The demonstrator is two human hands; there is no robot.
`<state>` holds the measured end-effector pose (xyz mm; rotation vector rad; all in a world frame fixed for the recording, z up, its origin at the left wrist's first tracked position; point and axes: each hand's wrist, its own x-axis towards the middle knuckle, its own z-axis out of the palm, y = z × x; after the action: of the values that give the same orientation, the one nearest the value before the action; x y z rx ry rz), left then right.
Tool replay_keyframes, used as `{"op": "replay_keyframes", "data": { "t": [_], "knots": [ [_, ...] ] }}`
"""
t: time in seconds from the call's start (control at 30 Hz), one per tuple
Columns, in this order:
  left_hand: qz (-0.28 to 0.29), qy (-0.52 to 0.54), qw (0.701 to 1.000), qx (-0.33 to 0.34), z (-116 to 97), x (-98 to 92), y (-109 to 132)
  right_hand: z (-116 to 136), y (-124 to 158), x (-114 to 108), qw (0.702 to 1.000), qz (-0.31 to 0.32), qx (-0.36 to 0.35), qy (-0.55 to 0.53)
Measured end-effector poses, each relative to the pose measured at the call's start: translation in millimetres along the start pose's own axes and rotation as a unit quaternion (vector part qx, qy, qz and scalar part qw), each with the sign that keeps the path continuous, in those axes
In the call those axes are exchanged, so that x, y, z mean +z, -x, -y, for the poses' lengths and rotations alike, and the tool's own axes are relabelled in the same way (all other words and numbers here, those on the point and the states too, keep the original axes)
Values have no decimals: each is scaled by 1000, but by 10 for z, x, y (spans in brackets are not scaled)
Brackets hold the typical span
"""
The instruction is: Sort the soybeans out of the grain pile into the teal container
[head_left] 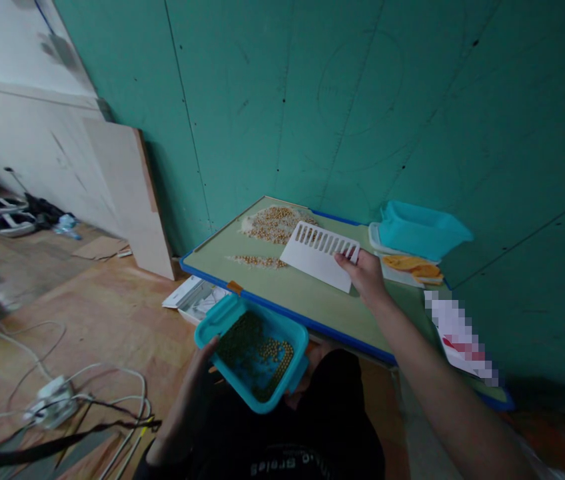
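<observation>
My left hand (201, 365) grips a teal plastic tub (251, 352) just below the near edge of a green table (307, 300); the tub holds green and yellow beans. My right hand (366, 275) is closed on a white slotted scraper card (319, 255), held slanted on the tabletop. A large pile of yellow beans (276, 223) lies at the table's far corner. A thin line of beans (260, 261) lies just left of the card.
A teal container (418, 229) sits on a white lid at the table's right, with orange pieces (416, 265) beside it and a blurred paper (458, 335) nearer me. The green wall stands close behind. Cables and a power strip (53, 401) lie on the floor at left.
</observation>
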<state>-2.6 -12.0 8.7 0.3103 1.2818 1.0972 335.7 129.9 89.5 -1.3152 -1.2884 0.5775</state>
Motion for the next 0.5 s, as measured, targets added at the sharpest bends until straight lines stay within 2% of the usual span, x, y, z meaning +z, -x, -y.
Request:
{"op": "replay_keyframes", "data": {
  "t": [0.33,0.5],
  "knots": [
    [13,11,999,-30,14,-5,16,66,31,4,1000,2,18,-13],
    [26,0,1000,-17,37,-48,-15,101,47,9,999,4,29,-35]
  ]
}}
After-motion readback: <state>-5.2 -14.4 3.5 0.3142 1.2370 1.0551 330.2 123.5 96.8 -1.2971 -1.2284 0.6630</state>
